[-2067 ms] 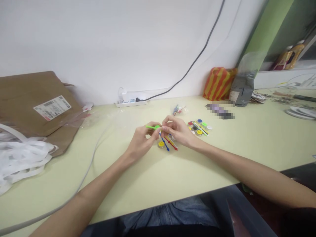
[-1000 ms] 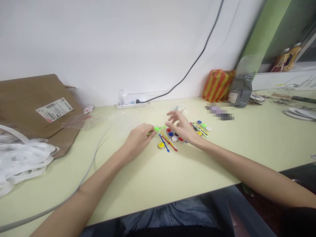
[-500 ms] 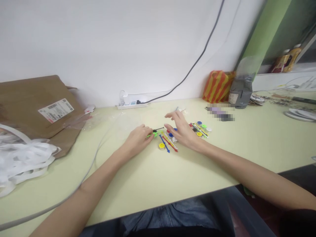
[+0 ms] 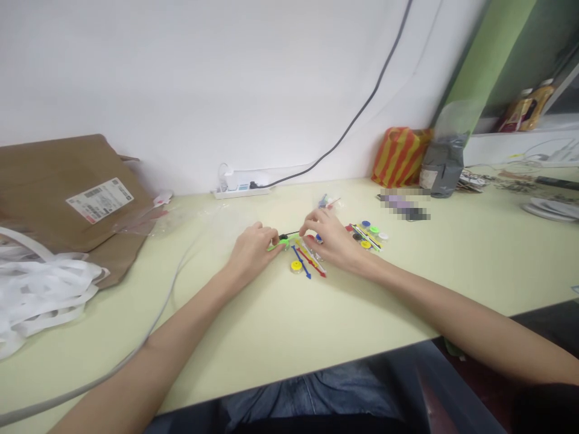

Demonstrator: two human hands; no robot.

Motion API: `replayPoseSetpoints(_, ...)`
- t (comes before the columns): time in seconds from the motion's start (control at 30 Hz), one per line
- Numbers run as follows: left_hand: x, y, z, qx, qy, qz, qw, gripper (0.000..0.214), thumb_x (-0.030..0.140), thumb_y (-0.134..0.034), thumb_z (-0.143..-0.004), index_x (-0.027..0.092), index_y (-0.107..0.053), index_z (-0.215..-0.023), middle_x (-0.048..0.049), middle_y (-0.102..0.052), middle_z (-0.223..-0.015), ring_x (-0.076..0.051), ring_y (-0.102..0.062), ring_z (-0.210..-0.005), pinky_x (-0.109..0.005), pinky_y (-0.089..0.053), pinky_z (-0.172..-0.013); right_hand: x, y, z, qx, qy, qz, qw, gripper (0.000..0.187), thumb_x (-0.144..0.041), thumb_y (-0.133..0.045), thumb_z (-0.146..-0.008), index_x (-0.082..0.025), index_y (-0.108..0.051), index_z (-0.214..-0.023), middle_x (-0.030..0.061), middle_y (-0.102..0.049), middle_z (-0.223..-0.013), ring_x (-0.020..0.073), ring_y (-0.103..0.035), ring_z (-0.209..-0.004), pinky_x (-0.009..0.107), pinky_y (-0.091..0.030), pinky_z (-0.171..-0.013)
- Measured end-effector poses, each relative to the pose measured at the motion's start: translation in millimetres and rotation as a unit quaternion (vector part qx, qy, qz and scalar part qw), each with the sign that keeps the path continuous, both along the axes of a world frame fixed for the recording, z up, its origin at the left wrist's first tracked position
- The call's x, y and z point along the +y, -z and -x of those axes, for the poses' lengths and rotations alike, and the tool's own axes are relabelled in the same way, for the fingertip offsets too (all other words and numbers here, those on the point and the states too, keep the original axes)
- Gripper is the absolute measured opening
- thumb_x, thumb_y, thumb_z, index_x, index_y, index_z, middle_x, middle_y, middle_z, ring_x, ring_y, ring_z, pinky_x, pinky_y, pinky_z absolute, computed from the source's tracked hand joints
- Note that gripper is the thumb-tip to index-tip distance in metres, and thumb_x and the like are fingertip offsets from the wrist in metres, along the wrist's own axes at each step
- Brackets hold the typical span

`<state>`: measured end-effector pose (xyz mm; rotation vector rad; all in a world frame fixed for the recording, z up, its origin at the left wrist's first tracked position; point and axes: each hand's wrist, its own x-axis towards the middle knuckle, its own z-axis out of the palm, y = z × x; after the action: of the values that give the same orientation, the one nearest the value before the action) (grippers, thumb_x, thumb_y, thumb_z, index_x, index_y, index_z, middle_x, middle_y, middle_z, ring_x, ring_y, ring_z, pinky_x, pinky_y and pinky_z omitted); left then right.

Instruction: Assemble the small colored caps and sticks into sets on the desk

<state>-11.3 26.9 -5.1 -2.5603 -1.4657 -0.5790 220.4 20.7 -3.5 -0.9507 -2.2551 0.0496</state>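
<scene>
My left hand (image 4: pixel 252 248) rests on the pale green table (image 4: pixel 280 325), fingers curled on a small green piece (image 4: pixel 283 243) with a thin green stick. My right hand (image 4: pixel 329 239) pinches the end of a thin black stick (image 4: pixel 292 234) whose round black end lies beside the green piece. Just in front of both hands lie a yellow round cap (image 4: pixel 296 266), a blue stick (image 4: pixel 302 263) and a red stick (image 4: pixel 313 263). To the right of my right hand sit several small coloured caps and sticks (image 4: pixel 368 232).
A white power strip (image 4: pixel 242 188) with a dark cable lies at the wall. A brown paper bag (image 4: pixel 67 199) and white straps (image 4: pixel 40 289) are at the left. A grey cord (image 4: pixel 149 337) crosses the table. A striped bag (image 4: pixel 400 154) and a grey pouch (image 4: pixel 441 166) stand at the back right.
My right hand went from open over the coloured caps to pinching a black stick. My left hand lowered the green piece to the table and stayed there.
</scene>
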Motion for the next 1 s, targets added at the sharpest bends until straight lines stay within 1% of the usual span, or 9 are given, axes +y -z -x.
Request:
replayPoseSetpoints(0.1,-0.1,-1.8,-0.9,-0.014,0.011,-0.051,0.999,0.015,0.035,-0.062,-0.091,0.02,-0.06,-0.09,-0.005,-0.063,-0.084,-0.023,-0.054,-0.084,-0.033,-0.037,-0.069,2.0,1.9,-0.7,-0.045,-0.021,0.017,0.999,0.011,-0.02,-0.058,-0.093,-0.019,-0.069,-0.094,0.0101,-0.06,-0.107,0.0246,-0.05,-0.102,0.04,-0.041,-0.089)
replayPoseSetpoints(0.17,-2.9,-4.9,-3.0,-0.018,0.062,-0.069,0.996,0.017,0.036,-0.056,-0.096,0.019,-0.06,-0.097,-0.0059,-0.063,-0.09,-0.022,-0.054,-0.087,-0.033,-0.039,-0.075,2.5,1.7,-0.9,-0.061,-0.025,0.021,0.998,0.013,-0.019,-0.058,-0.093,-0.018,-0.071,-0.093,0.0101,-0.061,-0.104,0.0242,-0.05,-0.101,0.04,-0.04,-0.088)
replayPoseSetpoints(0.27,-10.7,-9.9,-8.3,0.011,0.176,-0.021,0.984,0.025,0.041,-0.049,-0.099,0.02,-0.062,-0.097,-0.0051,-0.063,-0.09,-0.02,-0.056,-0.087,-0.032,-0.04,-0.077,3.8,-0.2,-1.8,-0.079,-0.017,0.026,0.996,0.014,-0.016,-0.06,-0.092,-0.017,-0.073,-0.09,0.0096,-0.062,-0.099,0.0231,-0.049,-0.096,0.038,-0.039,-0.086)
replayPoseSetpoints(0.37,-18.1,-11.9,-13.3,0.047,0.226,0.028,0.973,0.027,0.045,-0.055,-0.096,0.02,-0.064,-0.097,-0.0043,-0.064,-0.089,-0.02,-0.055,-0.086,-0.032,-0.04,-0.077,5.7,-2.5,-3.6,-0.104,-0.012,0.041,0.994,0.012,-0.017,-0.064,-0.091,-0.018,-0.076,-0.087,0.0091,-0.062,-0.095,0.0222,-0.049,-0.092,0.036,-0.037,-0.083)
replayPoseSetpoints(0.57,-20.4,-13.4,-13.5,0.054,0.223,0.053,0.972,0.019,0.036,-0.058,-0.094,0.02,-0.068,-0.091,-0.0035,-0.064,-0.087,-0.019,-0.054,-0.085,-0.032,-0.041,-0.078,4.6,-2.8,-3.6,-0.143,-0.003,0.052,0.988,0.012,-0.019,-0.066,-0.091,-0.018,-0.077,-0.087,0.0098,-0.063,-0.094,0.0227,-0.047,-0.091,0.035,-0.034,-0.078)
replayPoseSetpoints(0.73,-20.6,-12.9,-12.8,0.035,0.227,0.065,0.971,0.014,0.031,-0.06,-0.092,0.02,-0.068,-0.093,-0.0032,-0.063,-0.087,-0.019,-0.056,-0.085,-0.033,-0.043,-0.079,2.6,5.8,2.7,-0.134,-0.001,0.053,0.989,0.013,-0.017,-0.064,-0.091,-0.018,-0.076,-0.089,0.0089,-0.062,-0.091,0.0224,-0.048,-0.092,0.034,-0.035,-0.078)
replayPoseSetpoints(0.87,-24.3,-10.2,-15.0,-0.074,0.21,0.072,0.972,0.012,0.03,-0.058,-0.093,0.021,-0.064,-0.097,-0.0038,-0.063,-0.098,-0.018,-0.059,-0.09,-0.032,-0.047,-0.081,4.2,10.9,6.5,-0.115,-0.013,0.037,0.993,0.012,-0.013,-0.064,-0.089,-0.018,-0.075,-0.088,0.0082,-0.061,-0.09,0.022,-0.049,-0.092,0.033,-0.037,-0.078)
replayPoseSetpoints(0.93,-26.0,-10.3,-16.1,-0.153,0.199,0.074,0.965,0.012,0.03,-0.057,-0.093,0.021,-0.062,-0.101,-0.0039,-0.063,-0.103,-0.017,-0.061,-0.093,-0.032,-0.049,-0.084,4.2,9.5,7.5,-0.089,-0.018,0.018,0.996,0.012,-0.013,-0.062,-0.09,-0.016,-0.073,-0.088,0.0086,-0.062,-0.091,0.022,-0.05,-0.093,0.033,-0.038,-0.08)
replayPoseSetpoints(1.0,-27.0,-11.3,-17.1,-0.228,0.181,0.074,0.954,0.013,0.031,-0.059,-0.093,0.021,-0.06,-0.103,-0.003,-0.064,-0.102,-0.016,-0.062,-0.092,-0.032,-0.05,-0.086,2.6,5.3,8.0,-0.058,-0.022,-0.004,0.998,0.014,-0.013,-0.058,-0.092,-0.015,-0.07,-0.088,0.009,-0.062,-0.093,0.0216,-0.051,-0.094,0.034,-0.039,-0.082)
